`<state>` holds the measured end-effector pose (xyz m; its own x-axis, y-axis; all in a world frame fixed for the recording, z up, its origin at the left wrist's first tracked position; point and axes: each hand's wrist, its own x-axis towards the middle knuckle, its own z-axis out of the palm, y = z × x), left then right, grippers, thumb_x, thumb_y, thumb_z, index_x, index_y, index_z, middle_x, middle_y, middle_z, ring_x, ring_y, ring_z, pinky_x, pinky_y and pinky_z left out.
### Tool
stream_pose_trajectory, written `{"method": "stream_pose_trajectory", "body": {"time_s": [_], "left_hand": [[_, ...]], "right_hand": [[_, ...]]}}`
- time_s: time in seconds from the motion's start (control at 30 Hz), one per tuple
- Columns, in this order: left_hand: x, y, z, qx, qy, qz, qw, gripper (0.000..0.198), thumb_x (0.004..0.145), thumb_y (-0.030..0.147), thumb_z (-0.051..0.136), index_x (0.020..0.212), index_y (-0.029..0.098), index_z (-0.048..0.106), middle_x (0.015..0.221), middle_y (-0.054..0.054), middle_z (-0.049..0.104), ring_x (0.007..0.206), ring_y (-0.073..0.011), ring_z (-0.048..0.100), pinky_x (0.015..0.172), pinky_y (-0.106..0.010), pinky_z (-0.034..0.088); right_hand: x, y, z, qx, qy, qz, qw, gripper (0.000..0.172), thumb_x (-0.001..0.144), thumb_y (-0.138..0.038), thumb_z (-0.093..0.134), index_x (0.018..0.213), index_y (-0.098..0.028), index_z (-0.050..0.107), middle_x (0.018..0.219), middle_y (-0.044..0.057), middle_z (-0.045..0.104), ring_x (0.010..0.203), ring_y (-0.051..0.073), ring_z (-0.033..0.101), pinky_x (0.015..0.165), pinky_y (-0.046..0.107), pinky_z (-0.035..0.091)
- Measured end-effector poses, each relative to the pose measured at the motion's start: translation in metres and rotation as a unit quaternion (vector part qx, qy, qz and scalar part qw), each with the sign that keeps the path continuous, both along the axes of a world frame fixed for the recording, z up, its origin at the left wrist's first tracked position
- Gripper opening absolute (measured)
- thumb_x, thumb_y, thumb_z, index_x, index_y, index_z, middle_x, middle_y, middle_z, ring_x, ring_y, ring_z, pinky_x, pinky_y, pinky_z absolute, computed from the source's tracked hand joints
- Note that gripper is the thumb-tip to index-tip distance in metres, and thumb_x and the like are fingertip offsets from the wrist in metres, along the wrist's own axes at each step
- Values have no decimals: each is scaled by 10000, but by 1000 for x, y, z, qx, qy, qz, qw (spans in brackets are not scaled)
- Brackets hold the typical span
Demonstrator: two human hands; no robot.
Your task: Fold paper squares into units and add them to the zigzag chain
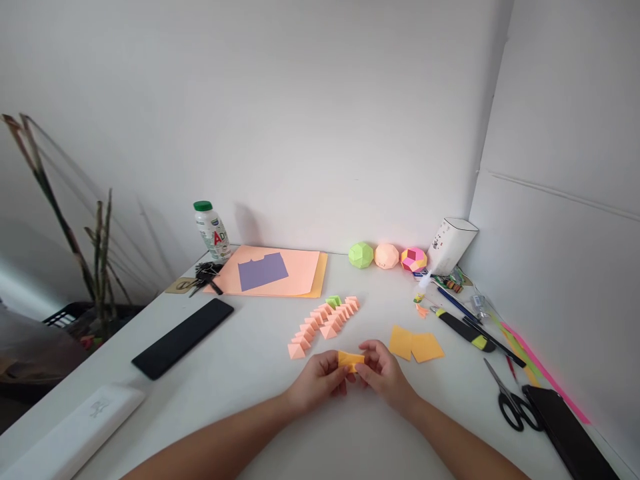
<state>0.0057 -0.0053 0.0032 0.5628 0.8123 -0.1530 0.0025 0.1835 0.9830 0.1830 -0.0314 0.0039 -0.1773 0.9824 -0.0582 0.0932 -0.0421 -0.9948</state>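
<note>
cropped forearms (pixel 225 433), left hand (pixel 319 379) and right hand (pixel 387 379) clamped on partly hidden yellow paper (pixel 351 359)

The small held paper (pixel 351 358) glows a warm yellow-orange, and the loose squares (pixel 427 347) match it. I see pale peach on most of the folded pieces (pixel 329 330), with bright green on a few. One ball (pixel 361 255) is lime green, the next ball (pixel 387 257) peach, the last ball (pixel 414 259) patched in pink, dark red and yellow. There's a purple scrap (pixel 263 271) against a peach sheet (pixel 305 270), a white bottle (pixel 213 230) with a green cap, black-handled scissors (pixel 517 410), and a black-and-lime knife (pixel 457 327), all over a whitish desk (pixel 250 373).
</note>
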Motion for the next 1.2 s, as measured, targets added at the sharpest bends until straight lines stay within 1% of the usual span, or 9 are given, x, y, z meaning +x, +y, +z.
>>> {"method": "stream_pose_trajectory", "body": {"time_s": [0.07,0.13,0.33,0.57,0.67,0.8,0.9,1.07,1.2], "left_hand": [[0,0,-2,0,-6,3,1000,349,766,484,573,783,136,587,741,-31,641,531,-104,549,505,-228,402],[0,1,-3,2,-14,2,1000,350,769,487,570,793,137,582,749,-31,644,530,-104,552,503,-227,404],[-1,0,-3,8,-16,-2,1000,357,783,498,553,788,141,568,715,-38,660,522,-106,544,494,-217,390],[-2,0,2,32,-20,-36,999,373,808,502,517,848,142,606,791,-58,666,579,-115,543,517,-217,392],[-2,0,3,36,-18,-37,999,384,819,502,499,845,138,618,784,-60,659,567,-111,530,515,-219,391],[-1,0,4,33,-27,-46,998,329,790,455,565,846,135,617,776,-57,653,582,-113,527,539,-229,409],[-1,-1,7,30,-28,-46,998,301,765,427,604,846,138,610,774,-54,653,592,-117,532,550,-237,418],[-1,-3,10,22,-20,-38,999,286,771,433,584,789,148,585,752,-39,651,572,-112,536,540,-237,421],[-1,-3,9,25,-21,-36,999,269,784,412,569,785,144,580,752,-40,651,566,-107,536,538,-237,420]], "right_hand": [[1,1,1,-1,-14,35,999,235,808,-396,578,877,-177,527,713,2,603,584,118,523,525,233,411],[2,2,2,1,-26,53,998,238,808,-406,575,802,-169,556,716,8,620,563,110,506,487,217,372],[2,2,3,2,-54,54,997,275,800,-414,582,686,-164,567,650,-14,592,459,77,432,413,197,309],[4,3,-1,3,-63,50,997,323,813,-466,543,708,-163,587,630,-4,609,409,74,435,375,190,338],[5,3,-2,0,-66,48,997,336,817,-467,537,691,-159,582,627,-6,610,389,68,436,373,189,329],[4,2,-3,3,-63,49,997,333,830,-445,526,671,-157,575,620,-2,619,381,65,427,379,191,320],[4,2,-2,0,-63,45,997,330,829,-441,527,661,-160,569,608,-5,621,370,66,421,377,195,315],[2,2,0,-3,-71,38,997,339,824,-444,530,642,-161,570,585,-13,604,357,62,407,369,193,304],[2,2,-1,-3,-72,33,997,350,825,-450,526,627,-162,558,581,-11,606,357,62,412,369,191,307]]}}
